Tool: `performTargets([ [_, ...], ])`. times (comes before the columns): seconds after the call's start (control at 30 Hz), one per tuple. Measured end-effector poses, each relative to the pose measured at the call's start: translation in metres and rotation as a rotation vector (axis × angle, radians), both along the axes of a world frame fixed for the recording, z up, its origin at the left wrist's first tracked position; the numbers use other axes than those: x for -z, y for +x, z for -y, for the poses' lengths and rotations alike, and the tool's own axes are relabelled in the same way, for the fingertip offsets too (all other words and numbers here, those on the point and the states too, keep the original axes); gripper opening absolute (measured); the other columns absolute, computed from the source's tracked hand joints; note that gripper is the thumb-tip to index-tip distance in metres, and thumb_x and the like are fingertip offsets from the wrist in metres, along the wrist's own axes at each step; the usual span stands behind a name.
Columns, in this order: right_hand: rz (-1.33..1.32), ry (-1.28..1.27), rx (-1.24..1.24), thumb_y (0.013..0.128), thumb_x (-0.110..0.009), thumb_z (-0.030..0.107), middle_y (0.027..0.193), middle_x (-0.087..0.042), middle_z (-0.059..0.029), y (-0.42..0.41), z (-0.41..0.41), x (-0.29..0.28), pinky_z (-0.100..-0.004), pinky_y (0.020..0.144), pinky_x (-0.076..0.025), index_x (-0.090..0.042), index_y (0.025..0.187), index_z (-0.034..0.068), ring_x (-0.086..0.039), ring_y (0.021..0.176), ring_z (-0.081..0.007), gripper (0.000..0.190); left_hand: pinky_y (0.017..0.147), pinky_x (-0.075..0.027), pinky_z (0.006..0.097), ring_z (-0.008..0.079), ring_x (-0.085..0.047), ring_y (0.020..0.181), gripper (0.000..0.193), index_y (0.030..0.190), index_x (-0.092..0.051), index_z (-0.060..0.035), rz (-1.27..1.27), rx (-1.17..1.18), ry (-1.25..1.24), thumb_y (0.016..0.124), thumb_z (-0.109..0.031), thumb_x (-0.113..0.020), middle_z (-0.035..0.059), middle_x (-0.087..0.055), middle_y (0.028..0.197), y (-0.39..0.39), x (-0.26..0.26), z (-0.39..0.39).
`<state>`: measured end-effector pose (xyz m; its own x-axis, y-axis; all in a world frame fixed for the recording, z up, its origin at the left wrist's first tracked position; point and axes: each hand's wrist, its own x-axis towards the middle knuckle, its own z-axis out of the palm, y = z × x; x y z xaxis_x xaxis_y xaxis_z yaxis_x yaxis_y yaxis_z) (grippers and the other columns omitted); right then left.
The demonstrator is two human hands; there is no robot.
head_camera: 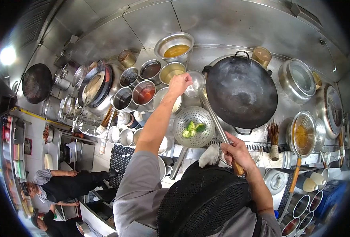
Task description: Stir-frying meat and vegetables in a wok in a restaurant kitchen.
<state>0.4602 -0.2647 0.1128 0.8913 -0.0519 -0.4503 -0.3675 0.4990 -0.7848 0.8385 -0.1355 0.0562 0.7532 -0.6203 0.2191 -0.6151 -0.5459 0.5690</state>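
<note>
A long steel ladle [212, 111] slants across the range, and my right hand [237, 151] grips it near its wooden handle end. Its bowl sits beside the left rim of a black wok [242, 97], whose inside looks hazy and has a grey patch. My left hand [179, 83] is at the ladle's bowl with its fingertips drawn together; whether anything is between them is hidden. Below the bowl, a round perforated strainer [181, 137] holds several pieces of green broccoli [192, 129]. The strainer's metal handle points towards me.
Metal pots of dark, red and yellow liquids [144, 92] crowd the left, below a basin of yellow liquid [175, 37]. A bamboo brush [272, 134] and a wire-mesh strainer [304, 133] are at right. Two people [71, 188] stand at far left.
</note>
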Motion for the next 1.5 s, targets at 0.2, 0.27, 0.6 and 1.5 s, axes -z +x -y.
performTargets([
  [0.2, -0.005, 0.257, 0.037, 0.096, -0.061, 0.007, 0.075, -0.052, -0.0027, -0.004, 0.003, 0.0, -0.022, 0.039, -0.037, -0.033, 0.153, 0.007, -0.043, 0.047, -0.0064, 0.063, 0.075, -0.053, 0.0465, 0.0357, -0.069, 0.082, 0.013, 0.085, -0.067, -0.0056, 0.094, 0.015, -0.004, 0.08, -0.014, -0.077, 0.0166, -0.07, 0.083, 0.005, 0.012, 0.005],
  [0.27, -0.016, 0.272, 0.046, 0.097, -0.061, 0.01, 0.076, -0.051, -0.0022, -0.006, 0.003, -0.002, -0.0211, 0.039, -0.036, -0.036, 0.152, 0.008, -0.042, 0.047, -0.0052, 0.06, 0.075, -0.053, 0.0458, 0.0359, -0.068, 0.082, 0.014, 0.085, -0.067, -0.0053, 0.106, 0.003, -0.032, 0.081, -0.014, -0.076, 0.0167, -0.07, 0.084, 0.003, 0.019, 0.005],
  [0.6, -0.061, 0.178, 0.318, 0.1, -0.059, 0.015, 0.071, -0.053, -0.0041, -0.029, 0.024, 0.008, -0.0248, 0.039, -0.037, -0.041, 0.148, 0.006, -0.045, 0.045, -0.0079, 0.052, 0.091, -0.05, 0.0485, 0.0353, -0.065, 0.103, 0.041, 0.094, -0.074, -0.0032, 0.334, -0.135, 0.665, 0.095, -0.04, -0.056, 0.018, -0.071, 0.1, 0.015, 0.129, -0.099],
  [1.5, -0.092, -1.42, 0.01, 0.094, -0.059, 0.014, 0.091, -0.062, -0.0382, -0.071, 0.144, 0.085, -0.0517, 0.075, -0.053, -0.049, 0.139, -0.003, -0.062, 0.088, -0.0543, 0.049, 0.085, -0.05, 0.0458, 0.0371, -0.061, 0.096, 0.019, 0.105, -0.065, -0.0042, 0.34, -0.446, 0.066, 0.086, -0.008, -0.067, 0.0165, -0.063, 0.105, -0.245, 0.053, -0.151],
])
